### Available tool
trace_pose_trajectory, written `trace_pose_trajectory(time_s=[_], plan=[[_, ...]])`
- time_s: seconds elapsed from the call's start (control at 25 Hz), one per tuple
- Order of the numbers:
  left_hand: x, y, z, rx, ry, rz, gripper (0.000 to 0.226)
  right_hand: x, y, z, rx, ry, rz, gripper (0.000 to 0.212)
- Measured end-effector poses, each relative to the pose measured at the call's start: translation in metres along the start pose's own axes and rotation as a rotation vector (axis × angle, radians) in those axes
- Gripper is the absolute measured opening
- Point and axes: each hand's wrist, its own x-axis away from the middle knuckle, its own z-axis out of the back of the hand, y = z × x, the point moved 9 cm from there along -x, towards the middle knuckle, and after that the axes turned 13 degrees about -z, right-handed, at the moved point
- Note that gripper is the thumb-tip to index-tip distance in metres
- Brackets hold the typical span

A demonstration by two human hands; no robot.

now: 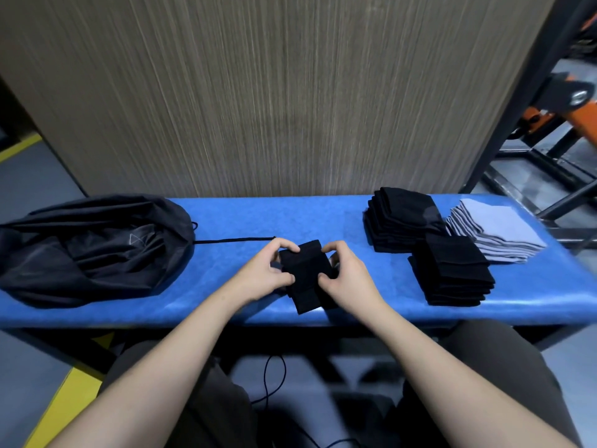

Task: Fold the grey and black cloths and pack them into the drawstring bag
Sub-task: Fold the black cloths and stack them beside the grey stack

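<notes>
Both hands held a folded black cloth [305, 279] at the middle of the blue bench [258, 218]: the left hand [266, 273] pinched its left edge with curled fingers, and the right hand [347, 274] gripped its right edge likewise. The black bag [87, 247] lay at the bench's left end, its cord [232, 240] running toward the hands. At the right sat two black stacks [403, 218] [452, 270] and a grey stack [497, 234].

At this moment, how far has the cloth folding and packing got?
Done: nothing visibly packed; the bag lies at the left. In hand: both hands, left hand and right hand, fold one black cloth. Left: two black stacks and the grey stack.
</notes>
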Motion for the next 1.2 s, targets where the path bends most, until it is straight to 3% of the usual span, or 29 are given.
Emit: trace_pose_trajectory(time_s=[0.2, 0.48, 0.72, 1.2], plan=[[-0.028, 0.05, -0.025, 0.153, 0.106, -0.059, 0.043, -0.001, 0.008, 0.078, -0.23, 0.158, -0.001, 0.039], [-0.079, 0.129, -0.136, 0.215, 0.149, -0.148, 0.038, 0.016, 0.073, 0.21, -0.248, 0.439, -0.084, 0.031], [-0.107, 0.124, -0.188, 0.091, 0.14, -0.151, 0.034, 0.012, 0.134, 0.233, -0.177, 0.437, -0.242, 0.029], [-0.108, 0.092, -0.196, -0.145, 0.155, -0.107, 0.025, 0.005, 0.142, 0.222, -0.047, 0.356, -0.275, 0.027]])
